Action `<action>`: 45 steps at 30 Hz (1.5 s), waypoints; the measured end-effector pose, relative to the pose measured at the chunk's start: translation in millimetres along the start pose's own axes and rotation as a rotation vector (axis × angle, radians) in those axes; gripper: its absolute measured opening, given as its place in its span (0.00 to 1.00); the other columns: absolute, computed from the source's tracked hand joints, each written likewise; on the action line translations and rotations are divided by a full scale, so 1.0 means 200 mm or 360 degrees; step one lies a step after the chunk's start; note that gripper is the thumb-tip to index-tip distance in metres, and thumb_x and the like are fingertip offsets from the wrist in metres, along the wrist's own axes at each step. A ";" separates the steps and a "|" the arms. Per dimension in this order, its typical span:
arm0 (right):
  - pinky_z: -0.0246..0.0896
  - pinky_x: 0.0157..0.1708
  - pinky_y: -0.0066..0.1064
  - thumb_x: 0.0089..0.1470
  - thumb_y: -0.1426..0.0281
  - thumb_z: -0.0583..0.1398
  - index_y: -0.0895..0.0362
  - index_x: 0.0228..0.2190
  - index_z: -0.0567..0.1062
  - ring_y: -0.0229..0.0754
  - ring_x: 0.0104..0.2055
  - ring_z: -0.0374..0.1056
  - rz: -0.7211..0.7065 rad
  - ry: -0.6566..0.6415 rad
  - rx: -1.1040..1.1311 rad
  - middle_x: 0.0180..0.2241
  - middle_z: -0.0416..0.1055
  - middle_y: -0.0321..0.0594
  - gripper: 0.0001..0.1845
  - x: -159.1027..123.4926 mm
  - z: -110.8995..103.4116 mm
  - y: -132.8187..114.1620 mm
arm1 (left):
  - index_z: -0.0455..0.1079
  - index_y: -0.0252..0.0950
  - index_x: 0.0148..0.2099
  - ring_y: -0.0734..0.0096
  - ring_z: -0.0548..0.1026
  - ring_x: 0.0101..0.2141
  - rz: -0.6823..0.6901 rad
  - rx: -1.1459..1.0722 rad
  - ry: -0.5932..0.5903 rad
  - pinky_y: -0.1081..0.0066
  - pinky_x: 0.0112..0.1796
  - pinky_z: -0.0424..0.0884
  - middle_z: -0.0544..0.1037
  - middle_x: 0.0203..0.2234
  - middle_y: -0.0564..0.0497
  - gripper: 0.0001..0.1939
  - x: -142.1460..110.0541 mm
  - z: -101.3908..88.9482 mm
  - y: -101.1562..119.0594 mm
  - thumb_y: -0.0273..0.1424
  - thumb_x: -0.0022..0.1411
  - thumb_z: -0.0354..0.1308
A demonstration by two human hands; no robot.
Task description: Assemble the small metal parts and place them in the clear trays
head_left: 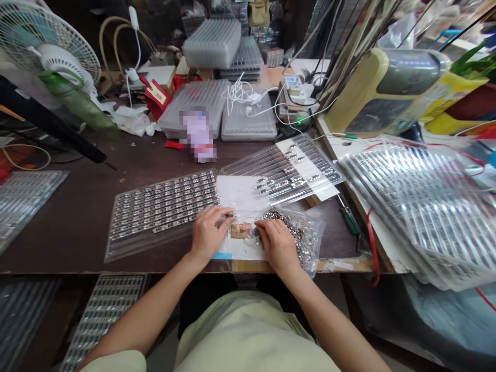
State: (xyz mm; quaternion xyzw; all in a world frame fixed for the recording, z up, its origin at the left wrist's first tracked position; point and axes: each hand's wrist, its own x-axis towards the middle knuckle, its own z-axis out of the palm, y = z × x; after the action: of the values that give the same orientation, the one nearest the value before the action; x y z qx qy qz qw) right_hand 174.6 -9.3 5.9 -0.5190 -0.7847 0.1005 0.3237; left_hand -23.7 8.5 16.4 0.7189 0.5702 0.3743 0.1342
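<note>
My left hand is closed in a pinch on a small metal connector, above a sheet of white paper. Close to its fingertips lies a small brown block on the paper. On the other side of the block, my right hand has thumb and fingers pinched together; anything between them is too small to make out. Beside and partly under that hand, a clear plastic bag holds a heap of small shiny metal parts. Left of my left hand, a clear tray carries rows of similar connectors.
A second clear tray with scattered connectors and a white strip lies behind the paper. Stacked trays and a green-handled screwdriver are at right. A fan, white cables and more trays stand behind.
</note>
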 end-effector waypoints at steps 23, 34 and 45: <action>0.58 0.42 0.37 0.61 0.66 0.54 0.52 0.48 0.74 0.44 0.44 0.64 0.0000 0.0065 -0.0195 0.44 0.72 0.43 0.15 0.11 -0.07 0.07 | 0.75 0.39 0.40 0.63 0.73 0.41 0.0181 0.0226 -0.0317 0.62 0.45 0.63 0.78 0.38 0.49 0.08 0.62 0.26 0.09 0.32 0.63 0.54; 0.47 0.59 0.49 0.62 0.54 0.46 0.55 0.60 0.58 0.52 0.65 0.46 0.0116 -0.0272 -0.0685 0.63 0.53 0.43 0.29 0.82 -0.31 0.65 | 0.56 0.28 0.59 0.54 0.58 0.58 0.0005 -0.0128 0.0173 0.50 0.58 0.54 0.63 0.55 0.32 0.26 0.38 0.42 -0.03 0.40 0.67 0.44; 0.47 0.59 0.47 0.63 0.60 0.46 0.56 0.59 0.61 0.50 0.63 0.50 0.0017 -0.0101 -0.0661 0.61 0.57 0.43 0.26 0.66 -0.24 0.42 | 0.64 0.33 0.55 0.60 0.63 0.57 0.0069 -0.0133 0.0012 0.55 0.58 0.59 0.67 0.54 0.40 0.18 0.37 0.32 -0.11 0.28 0.65 0.44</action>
State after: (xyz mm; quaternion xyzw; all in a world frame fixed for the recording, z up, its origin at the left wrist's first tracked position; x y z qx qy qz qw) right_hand 233.4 134.7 54.6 -0.5753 -0.7956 -0.0453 0.1843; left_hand 10.1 98.0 -12.5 0.7234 0.5387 0.4035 0.1538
